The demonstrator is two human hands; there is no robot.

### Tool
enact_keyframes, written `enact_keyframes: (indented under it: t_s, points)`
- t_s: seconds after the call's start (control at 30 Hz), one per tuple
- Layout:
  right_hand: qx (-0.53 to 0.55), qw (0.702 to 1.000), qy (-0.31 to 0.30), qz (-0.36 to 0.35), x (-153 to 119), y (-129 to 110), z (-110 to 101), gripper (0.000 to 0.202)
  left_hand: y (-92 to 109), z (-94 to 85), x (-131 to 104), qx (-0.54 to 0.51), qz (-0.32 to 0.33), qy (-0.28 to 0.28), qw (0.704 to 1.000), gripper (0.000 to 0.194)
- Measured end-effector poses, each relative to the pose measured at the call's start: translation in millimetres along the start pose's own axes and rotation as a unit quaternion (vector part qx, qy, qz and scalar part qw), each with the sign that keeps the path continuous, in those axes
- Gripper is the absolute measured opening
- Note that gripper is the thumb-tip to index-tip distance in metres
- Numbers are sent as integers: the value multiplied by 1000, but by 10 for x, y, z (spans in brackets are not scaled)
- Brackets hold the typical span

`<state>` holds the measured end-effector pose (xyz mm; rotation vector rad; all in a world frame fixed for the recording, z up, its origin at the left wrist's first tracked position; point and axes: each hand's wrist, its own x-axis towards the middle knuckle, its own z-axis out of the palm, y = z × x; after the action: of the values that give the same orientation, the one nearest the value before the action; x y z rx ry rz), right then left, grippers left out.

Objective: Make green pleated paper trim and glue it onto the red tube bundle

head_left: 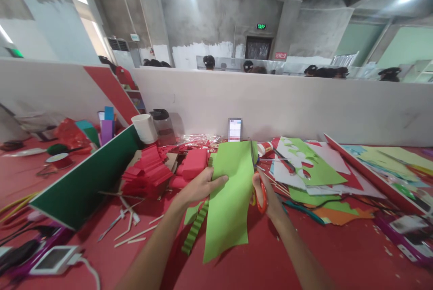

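Note:
A long sheet of light green paper point(228, 204) hangs upright over the red table at the middle. My left hand point(203, 186) grips its left edge, thumb across the front and fingers behind. On the right, my right hand point(265, 193) is closed round the orange handles of a pair of scissors point(260, 197). The scissor blades point up and away along the sheet's right edge, with a narrow part of green paper to their right. Below my left hand lies a pleated green strip point(196, 229), partly covered by the sheet.
Red crepe paper point(145, 172) and thin sticks point(135, 236) lie left, beside a green divider point(91, 177). A phone point(235, 130) leans on the white partition point(287, 105). Paper sheets point(314, 168) and teal-handled scissors point(304, 211) lie right. A white device point(54, 260) sits front left.

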<state>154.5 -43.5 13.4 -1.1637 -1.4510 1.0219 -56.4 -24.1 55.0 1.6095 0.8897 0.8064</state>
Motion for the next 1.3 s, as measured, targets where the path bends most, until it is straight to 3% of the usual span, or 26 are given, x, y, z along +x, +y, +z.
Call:
enact_keyframes:
  t_s: [0.2, 0.43, 0.83, 1.3]
  points:
    - [-78, 991, 46, -98, 35, -70, -10, 47, 6, 4, -3, -5, -1, -8, 1000, 43]
    - [-102, 988, 67, -96, 87, 19, -3, 45, -18, -19, 3, 32, -21, -9, 999, 43]
    - [-100, 988, 74, -94, 44, -47, 4, 44, -15, 8, -4, 31, -21, -2, 999, 44]
    - [-74, 989, 67, -106, 69, -3, -34, 44, -54, 3, -3, 52, -24, -50, 997, 36]
